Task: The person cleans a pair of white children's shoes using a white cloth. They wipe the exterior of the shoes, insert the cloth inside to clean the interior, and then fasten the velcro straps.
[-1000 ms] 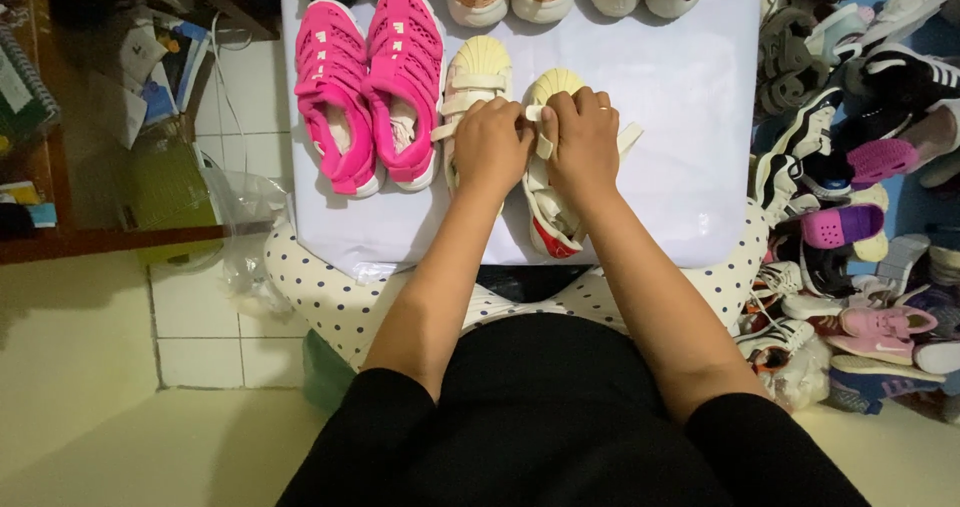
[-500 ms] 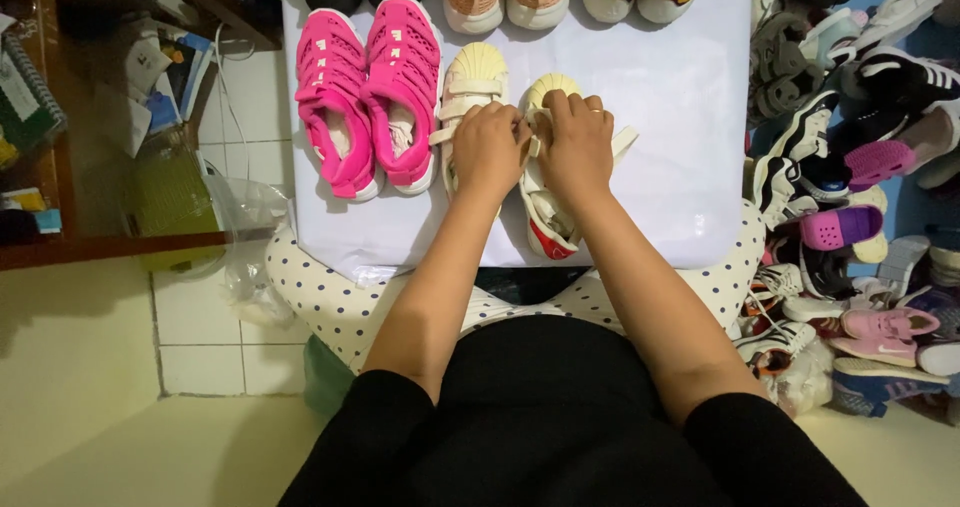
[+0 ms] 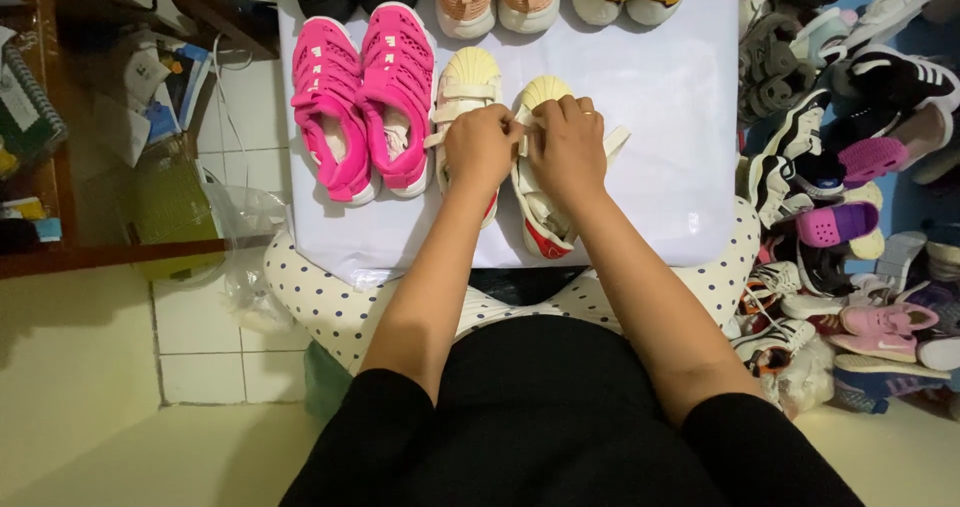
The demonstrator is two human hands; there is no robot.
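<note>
White sheet-covered table top [image 3: 660, 107] was the work surface, flat and smooth, draped over a polka-dot fabric base [image 3: 330, 302]. Heap of mixed sneakers and sandals [image 3: 850, 167] sat on the floor to the right, well apart from the hands. Pair of bright pink perforated rubber sandals [image 3: 365, 107] lay side by side at the left of the sheet, just beside the cream pair.

Pair of cream strap shoes with ribbed shell-shaped toe caps sat mid-sheet, toes pointing away: left cream shoe [image 3: 465, 82], right cream shoe [image 3: 540, 212] with a red patch at the heel. Uppers looked soft, toe caps stiffer and moulded.

Left hand [image 3: 480, 147] and right hand [image 3: 568, 147] were touching each other over the right cream shoe, fingers curled tight and pinching its pale strap [image 3: 612, 142] near the instep. Neither hand was open; exact finger placement under the knuckles couldn't be told.

Judgement: strap work goes best with the shoe kept flat on the sheet, one hand anchoring, the other pulling the strap straight across, no twist.
</note>
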